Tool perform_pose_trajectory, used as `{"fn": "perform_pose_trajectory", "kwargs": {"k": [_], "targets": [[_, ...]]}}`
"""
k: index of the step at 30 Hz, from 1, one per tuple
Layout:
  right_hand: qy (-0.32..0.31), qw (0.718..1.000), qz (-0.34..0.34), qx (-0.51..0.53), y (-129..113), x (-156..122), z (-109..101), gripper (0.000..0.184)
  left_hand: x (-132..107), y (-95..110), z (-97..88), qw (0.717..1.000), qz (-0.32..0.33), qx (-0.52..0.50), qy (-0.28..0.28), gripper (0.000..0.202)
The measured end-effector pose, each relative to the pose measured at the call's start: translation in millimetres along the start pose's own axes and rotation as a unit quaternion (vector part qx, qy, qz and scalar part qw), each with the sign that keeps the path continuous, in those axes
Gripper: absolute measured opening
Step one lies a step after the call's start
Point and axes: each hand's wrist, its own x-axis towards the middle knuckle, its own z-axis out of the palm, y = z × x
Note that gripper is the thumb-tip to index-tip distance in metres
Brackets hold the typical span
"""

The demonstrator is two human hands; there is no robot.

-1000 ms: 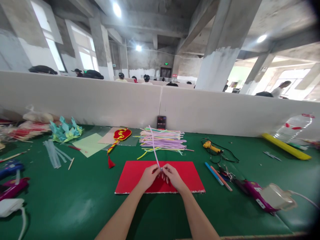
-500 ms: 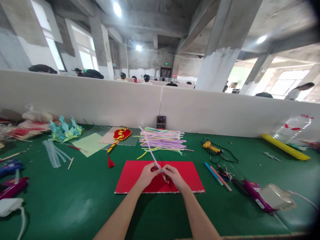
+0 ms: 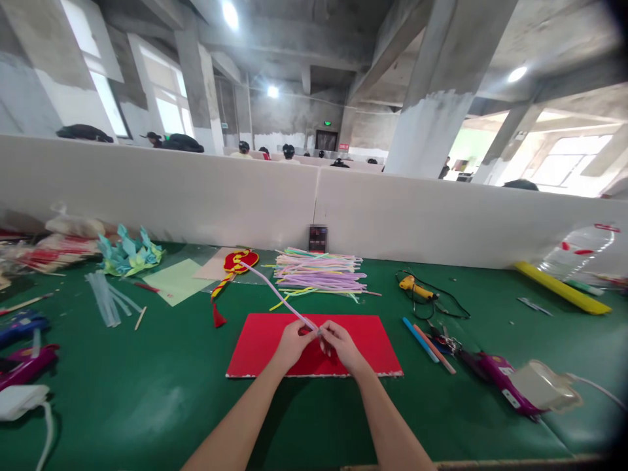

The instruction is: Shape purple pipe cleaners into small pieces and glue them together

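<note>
My left hand (image 3: 293,341) and my right hand (image 3: 338,343) meet over a red sheet (image 3: 255,350) on the green table, both pinched on the near end of a pale purple pipe cleaner (image 3: 275,293). The pipe cleaner slants up and away to the left from my fingers, its far tip near a red and yellow ornament (image 3: 236,263). Behind the red sheet lies a pile of pastel pipe cleaners (image 3: 318,273).
A yellow glue gun (image 3: 412,285), blue and orange pens (image 3: 426,339) and a purple glue gun (image 3: 505,383) lie to the right. Clear glue sticks (image 3: 104,302), green paper (image 3: 173,282) and teal paper shapes (image 3: 128,255) lie left. A white partition (image 3: 196,196) closes the table's far side.
The pipe cleaner's free end has swung from pointing nearly straight away to leaning far left. Both hands stay pinched at its near end over the red sheet.
</note>
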Motion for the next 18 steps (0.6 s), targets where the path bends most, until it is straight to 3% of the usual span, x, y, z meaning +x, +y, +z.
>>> {"fn": "perform_pose_trajectory", "kwargs": {"k": [9,18], "targets": [[0.056,0.997,-0.029,-0.048,-2,0,2,0.032,4,-9,-0.4,0.999,-0.030,-0.021,-0.004,0.025],[0.056,0.990,-0.053,-0.121,-3,-3,9,0.027,4,-11,-0.3,0.999,-0.035,0.004,-0.007,0.023]]}}
